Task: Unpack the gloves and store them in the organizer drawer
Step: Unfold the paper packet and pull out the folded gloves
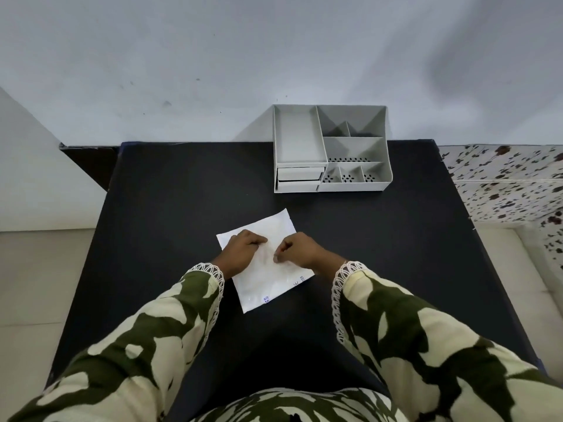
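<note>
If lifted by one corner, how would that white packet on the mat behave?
The white packet lies flat and thin, so it probably droops and weighs little. Its glossy film wrinkles under both hands, so it may slide easily on the black mat.

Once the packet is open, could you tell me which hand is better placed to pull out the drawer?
Probably the right hand: the organizer and its drawer lie ahead on its side.
</note>
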